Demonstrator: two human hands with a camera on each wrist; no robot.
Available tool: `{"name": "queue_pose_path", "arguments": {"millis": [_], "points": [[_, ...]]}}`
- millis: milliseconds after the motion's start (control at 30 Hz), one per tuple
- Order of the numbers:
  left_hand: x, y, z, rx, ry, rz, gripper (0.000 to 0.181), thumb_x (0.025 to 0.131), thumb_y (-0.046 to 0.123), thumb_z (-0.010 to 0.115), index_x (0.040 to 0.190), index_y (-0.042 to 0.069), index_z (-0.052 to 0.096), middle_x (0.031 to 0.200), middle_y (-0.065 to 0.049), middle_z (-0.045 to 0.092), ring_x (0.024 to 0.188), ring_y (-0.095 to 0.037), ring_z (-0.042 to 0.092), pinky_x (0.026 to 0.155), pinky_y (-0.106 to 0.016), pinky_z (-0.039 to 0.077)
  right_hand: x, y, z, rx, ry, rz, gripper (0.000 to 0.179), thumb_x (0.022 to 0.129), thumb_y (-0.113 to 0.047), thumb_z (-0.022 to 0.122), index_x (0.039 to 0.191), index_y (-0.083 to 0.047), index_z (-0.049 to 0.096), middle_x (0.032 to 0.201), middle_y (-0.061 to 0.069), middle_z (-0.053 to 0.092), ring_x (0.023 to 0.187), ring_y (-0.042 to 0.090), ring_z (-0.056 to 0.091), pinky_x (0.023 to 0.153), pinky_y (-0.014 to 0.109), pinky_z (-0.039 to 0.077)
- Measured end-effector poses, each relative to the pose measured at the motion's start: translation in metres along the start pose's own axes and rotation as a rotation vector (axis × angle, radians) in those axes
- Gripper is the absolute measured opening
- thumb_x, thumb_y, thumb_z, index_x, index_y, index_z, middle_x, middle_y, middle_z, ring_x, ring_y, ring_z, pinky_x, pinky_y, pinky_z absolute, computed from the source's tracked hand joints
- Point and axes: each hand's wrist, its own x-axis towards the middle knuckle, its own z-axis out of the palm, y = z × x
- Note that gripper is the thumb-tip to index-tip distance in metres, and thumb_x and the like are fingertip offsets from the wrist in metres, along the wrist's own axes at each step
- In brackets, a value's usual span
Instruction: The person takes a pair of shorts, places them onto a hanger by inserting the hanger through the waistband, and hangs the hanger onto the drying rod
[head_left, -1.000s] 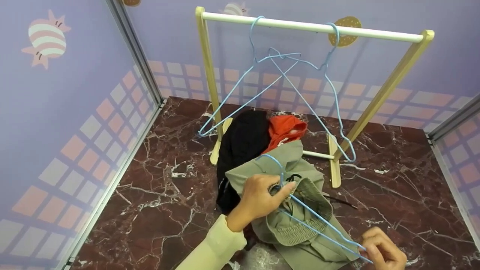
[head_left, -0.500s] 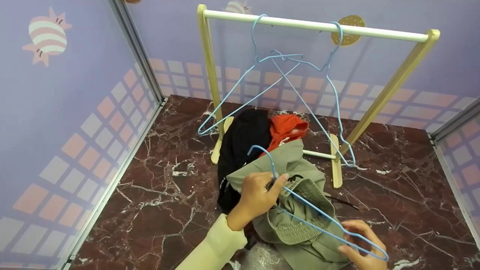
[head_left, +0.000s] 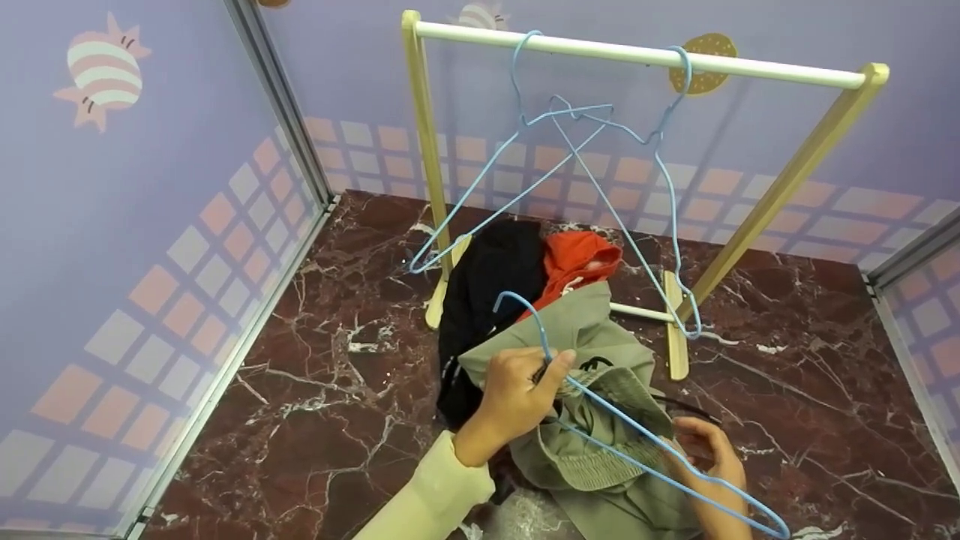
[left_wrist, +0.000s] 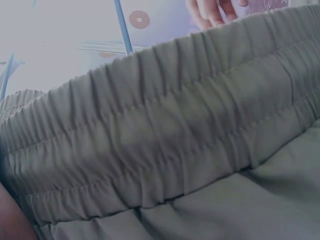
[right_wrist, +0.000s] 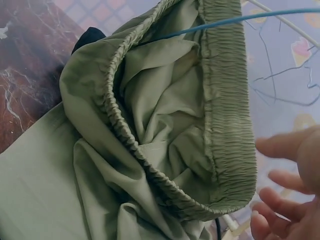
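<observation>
Step in hand, as judged: fitting the light-blue wire hanger [head_left: 624, 415] into the grey-green cloth garment [head_left: 596, 472] with gathered elastic waistband. The garment lies well forward of the rear edge of the dark-red marbled surface [head_left: 315, 465]. The left hand [head_left: 517, 396] pinches the hanger below its hook. The right hand [head_left: 721, 459], fingers apart, stands beside the waistband, gripping nothing visible. The next move appears to require drawing the waistband over the hanger's projecting end.

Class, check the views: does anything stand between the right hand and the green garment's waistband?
Nothing visible does: the right hand has its fingertips right beside the waistband in the right wrist view, though contact is unclear. The blue hanger crosses over both in the head view, not between them.
</observation>
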Motion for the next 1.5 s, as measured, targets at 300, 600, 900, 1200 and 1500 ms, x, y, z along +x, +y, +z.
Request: {"name": "queue_pose_path", "arguments": {"millis": [300, 600, 900, 1200, 1500], "points": [[0.0, 0.003, -0.002, -0.032, 0.016, 0.005, 0.053, 0.102, 0.024, 0.049, 0.052, 0.014, 0.033, 0.046, 0.004, 0.025, 0.043, -0.004, 0.017, 0.045, -0.016, 0.016, 0.01, 0.017, 0.01, -0.064, -0.012, 0.045, 0.043, 0.082, -0.008, 0.077, 0.122, -0.006, 0.061, 0.109, 0.003, 0.063, 0.087, -0.005, 0.056, 0.074, 0.011, 0.046], [0.002, 0.007, -0.006, -0.07, 0.04, 0.016, 0.052, 0.102, 0.024, 0.049, 0.053, 0.014, 0.034, 0.047, 0.004, 0.024, 0.044, -0.004, 0.017, 0.045, -0.017, 0.018, 0.014, 0.036, 0.018, -0.078, -0.044, -0.034, 0.044, 0.08, -0.001, 0.076, 0.122, -0.001, 0.062, 0.112, 0.017, 0.066, 0.086, -0.009, 0.056, 0.072, 0.009, 0.047], [0.005, 0.006, -0.008, -0.132, 0.045, 0.014, 0.05, 0.102, 0.022, 0.049, 0.053, 0.013, 0.04, 0.046, 0.003, 0.027, 0.044, -0.004, 0.019, 0.045, -0.017, 0.021, 0.015, 0.045, 0.021, -0.077, -0.055, -0.098, 0.045, 0.079, 0.007, 0.073, 0.121, 0.0, 0.062, 0.108, 0.015, 0.069, 0.086, -0.009, 0.056, 0.076, 0.007, 0.043], [0.006, 0.004, -0.012, -0.156, 0.082, -0.002, 0.054, 0.102, 0.022, 0.048, 0.053, 0.011, 0.03, 0.048, 0.002, 0.023, 0.045, -0.005, 0.016, 0.045, -0.017, 0.017, 0.011, 0.043, 0.02, 0.186, -0.107, -0.127, 0.043, 0.078, 0.023, 0.058, 0.119, 0.013, 0.057, 0.1, -0.023, 0.064, 0.092, -0.008, 0.06, 0.077, 0.009, 0.045], [0.008, 0.002, -0.014, -0.155, 0.117, -0.007, 0.054, 0.102, 0.021, 0.048, 0.052, 0.011, 0.029, 0.048, 0.001, 0.023, 0.045, -0.005, 0.017, 0.044, -0.018, 0.019, 0.009, 0.038, 0.009, 0.146, -0.083, 0.107, 0.032, 0.091, 0.009, 0.048, 0.119, 0.004, 0.062, 0.09, -0.019, 0.066, 0.08, 0.0, 0.058, 0.072, 0.015, 0.046]]}}
